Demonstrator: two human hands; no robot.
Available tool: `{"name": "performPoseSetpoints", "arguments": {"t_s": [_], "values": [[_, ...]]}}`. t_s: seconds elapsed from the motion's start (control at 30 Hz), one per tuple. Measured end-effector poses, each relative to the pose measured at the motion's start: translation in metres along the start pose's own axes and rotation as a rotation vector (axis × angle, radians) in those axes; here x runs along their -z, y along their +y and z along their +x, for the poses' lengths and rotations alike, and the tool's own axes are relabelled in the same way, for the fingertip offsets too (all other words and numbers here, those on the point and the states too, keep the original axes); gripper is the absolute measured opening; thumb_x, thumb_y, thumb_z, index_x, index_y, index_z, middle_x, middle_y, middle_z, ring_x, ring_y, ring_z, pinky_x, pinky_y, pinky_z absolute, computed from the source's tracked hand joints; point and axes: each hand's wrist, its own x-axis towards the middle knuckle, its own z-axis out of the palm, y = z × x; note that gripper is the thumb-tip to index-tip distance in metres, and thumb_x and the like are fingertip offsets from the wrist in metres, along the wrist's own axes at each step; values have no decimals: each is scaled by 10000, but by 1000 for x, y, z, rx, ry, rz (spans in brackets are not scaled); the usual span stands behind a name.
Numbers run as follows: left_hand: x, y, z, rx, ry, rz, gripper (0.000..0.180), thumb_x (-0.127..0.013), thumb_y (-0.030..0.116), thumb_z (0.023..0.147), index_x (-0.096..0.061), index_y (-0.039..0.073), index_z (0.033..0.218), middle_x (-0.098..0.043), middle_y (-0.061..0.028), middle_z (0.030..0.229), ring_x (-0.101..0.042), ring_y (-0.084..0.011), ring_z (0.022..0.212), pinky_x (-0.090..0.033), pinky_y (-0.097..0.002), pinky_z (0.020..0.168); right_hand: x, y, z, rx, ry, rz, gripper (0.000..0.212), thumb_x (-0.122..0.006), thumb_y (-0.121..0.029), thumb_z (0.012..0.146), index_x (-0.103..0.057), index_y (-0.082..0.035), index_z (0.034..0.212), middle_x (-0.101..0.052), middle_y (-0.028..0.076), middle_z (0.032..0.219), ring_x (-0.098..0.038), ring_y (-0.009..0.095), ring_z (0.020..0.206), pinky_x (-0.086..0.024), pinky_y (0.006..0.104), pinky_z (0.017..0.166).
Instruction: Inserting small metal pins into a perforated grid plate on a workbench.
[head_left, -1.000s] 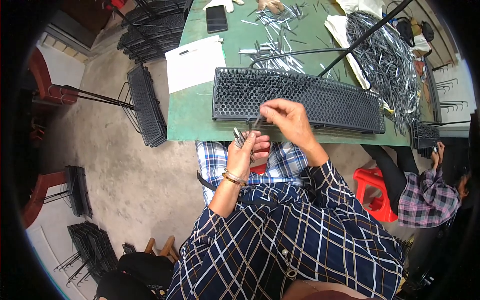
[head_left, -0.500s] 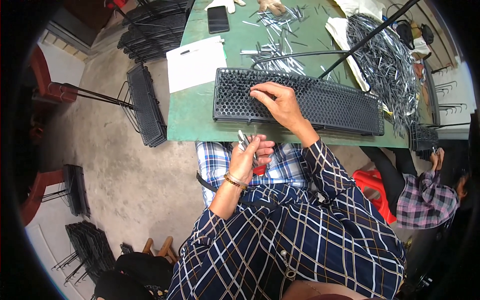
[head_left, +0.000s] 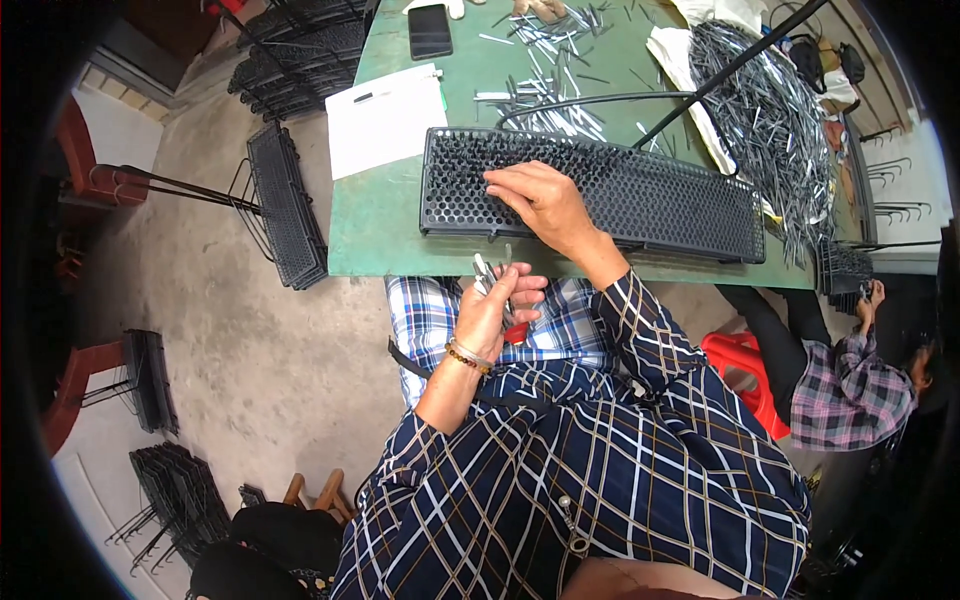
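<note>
A long black rack with a honeycomb of holes (head_left: 680,205) lies across the near part of the green table (head_left: 385,225). Its left section is studded with small dark pieces standing in the holes. Over that section my right hand (head_left: 550,205) is closed in a pinch, fingertips low against the rack. Anything between them is too small to make out. Below the table's front edge, above my lap, my left hand (head_left: 488,312) is closed around a bunch of thin silver and dark strips (head_left: 484,275), their ends poking up past the thumb.
Loose strips (head_left: 545,115) lie behind the rack, and a big heap of them (head_left: 765,110) fills a white sack at right. A black rod slants over the table. Paper (head_left: 385,125) and a phone (head_left: 430,32) lie at left. Another person (head_left: 850,395) sits at right by a red stool (head_left: 745,375).
My right hand has shifted slightly left along the rack, its fingers still pinched. My left hand keeps its hold on the strips. The whole view has moved a little.
</note>
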Motion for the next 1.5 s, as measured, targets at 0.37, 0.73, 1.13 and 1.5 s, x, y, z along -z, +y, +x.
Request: {"name": "performPoseSetpoints", "arguments": {"t_s": [0.37,0.73,1.13,1.5], "values": [[-3,-1,-1,2,-6,-22,253,-490,185,943,-526,-14,1095,-650,-141,955,-647,-159,769,-555,-269,616,2,-3,3,37,-18,-171,189,-673,-93,760,-651,-41,941,-583,75,837,-583,247,768,-463,349,671],[-6,9,-3,-18,-7,-18,259,-477,211,952,-518,8,1106,-652,-134,949,-646,-143,762,-554,-253,602,17,-21,-4,-106,-41,59,184,-656,-106,804,-667,-12,962,-598,86,880,-596,183,743,-472,283,645],[-16,12,1,8,-51,54,304,-491,231,950,-499,10,1157,-649,-138,959,-615,-105,711,-498,-199,530,39,-27,-30,-730,-39,685,166,-637,-107,855,-657,25,954,-650,41,838,-595,83,752,-486,209,638],[-22,11,4,64,-101,-31,379,-448,-14,782,-443,-92,1153,-614,-174,891,-425,-89,565,-368,-205,465,7,-5,-6,-96,264,-44,144,-685,-130,765,-661,-48,880,-651,67,809,-577,236,728,-437,349,695]]}}
